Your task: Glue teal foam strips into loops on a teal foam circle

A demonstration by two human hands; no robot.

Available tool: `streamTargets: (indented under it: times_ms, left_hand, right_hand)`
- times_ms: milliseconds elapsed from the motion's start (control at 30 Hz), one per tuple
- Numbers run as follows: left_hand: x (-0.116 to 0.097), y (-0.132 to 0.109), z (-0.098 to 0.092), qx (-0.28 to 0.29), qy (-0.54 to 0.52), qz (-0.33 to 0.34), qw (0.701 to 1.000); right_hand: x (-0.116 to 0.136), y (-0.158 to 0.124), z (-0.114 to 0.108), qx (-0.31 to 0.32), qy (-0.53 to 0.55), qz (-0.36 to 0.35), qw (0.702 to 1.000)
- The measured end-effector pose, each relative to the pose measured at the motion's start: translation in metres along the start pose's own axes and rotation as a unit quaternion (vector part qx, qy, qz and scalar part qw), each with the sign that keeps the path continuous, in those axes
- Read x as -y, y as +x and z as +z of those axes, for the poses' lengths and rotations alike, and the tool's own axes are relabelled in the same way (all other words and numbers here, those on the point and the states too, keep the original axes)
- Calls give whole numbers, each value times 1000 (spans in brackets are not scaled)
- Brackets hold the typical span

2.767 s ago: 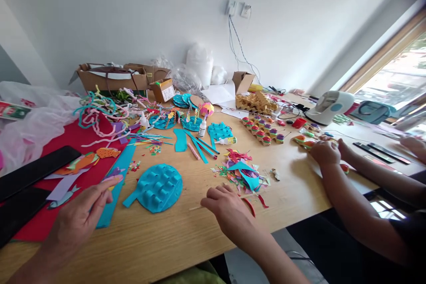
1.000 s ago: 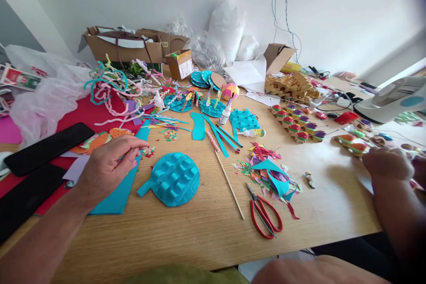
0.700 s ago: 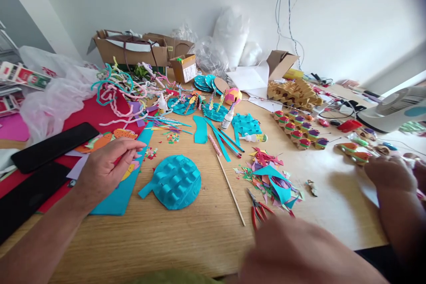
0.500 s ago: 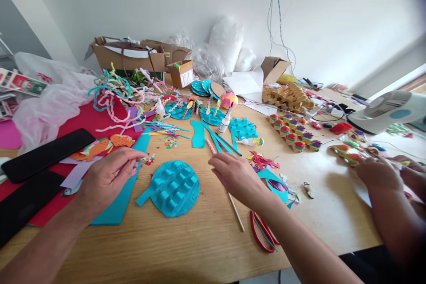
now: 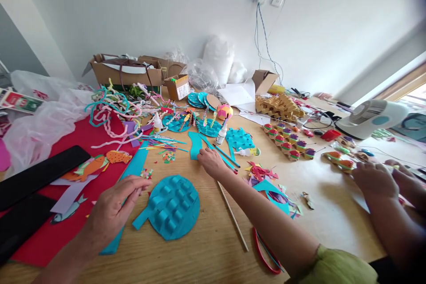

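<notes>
My left hand [image 5: 115, 207] lies with its fingers stretched out on a teal foam strip [image 5: 133, 166], the tips beside a round teal egg-carton piece [image 5: 173, 207]. My right hand [image 5: 211, 162] reaches further out. Its fingers are curled down over long teal strips [image 5: 229, 159] beside a teal cut-out [image 5: 195, 144]. What they grip is hidden. A thin wooden stick [image 5: 233, 217] runs from under that hand toward me.
Red scissors [image 5: 264, 255] lie by my right forearm, paper scraps [image 5: 266, 182] beyond it. Another person's hands [image 5: 376, 179] work at the right, near decorated egg cups [image 5: 288, 142]. Also here: glue bottle [image 5: 220, 134], red sheet [image 5: 83, 137], black bars [image 5: 40, 173], cardboard boxes [image 5: 126, 71].
My right hand came up from below the frame and stretched forward to the teal strips. My left hand's pinch relaxed and the fingers now lie flat. The view tilted up.
</notes>
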State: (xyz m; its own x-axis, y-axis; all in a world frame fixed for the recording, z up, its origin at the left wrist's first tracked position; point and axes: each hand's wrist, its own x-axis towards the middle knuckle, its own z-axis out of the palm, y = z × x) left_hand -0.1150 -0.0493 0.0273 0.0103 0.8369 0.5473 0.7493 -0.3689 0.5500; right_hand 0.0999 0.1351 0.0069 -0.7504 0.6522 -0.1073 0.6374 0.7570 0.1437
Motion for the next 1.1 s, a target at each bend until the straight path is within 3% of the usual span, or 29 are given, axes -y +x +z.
streamTargets:
  times_ms: [133,267,400,533,600,667,767,833,900,967,1100]
  left_hand:
    - [-1,0,1,-9,-22,2,1000]
    - [-2,0,1,-2,-53,-42,998]
    - [-7,3,-1,-2,-97,-93,991]
    - [-27,8,-1,3,-196,-171,965]
    - [-40,10,3,41,-294,-232,926]
    - [-54,10,12,95,-412,-281,862]
    - [-69,12,29,141,-588,-315,732]
    - [-75,13,38,150,-670,-328,649]
    - [-79,13,43,132,-707,-360,594]
    - [-81,13,46,83,-705,-404,577]
    - [-80,15,43,-5,-646,-476,597]
  right_hand:
    - [-7,1,-2,-31,17,18,999]
    - [-17,-2,-13,-92,47,77,992]
    - [-31,-14,-33,-181,85,149,968]
    - [-32,-46,-58,-282,126,181,934]
    - [-19,-69,-70,-400,185,134,887]
    - [3,-92,-80,-456,185,38,869]
    - [40,-117,-86,-426,129,-127,887]
    - [60,-127,-83,-346,103,-176,916]
    - [73,-133,-77,-318,85,-200,923]
    - [80,-138,-70,-311,73,-198,927]
    - [79,-142,-53,-289,94,-195,933]
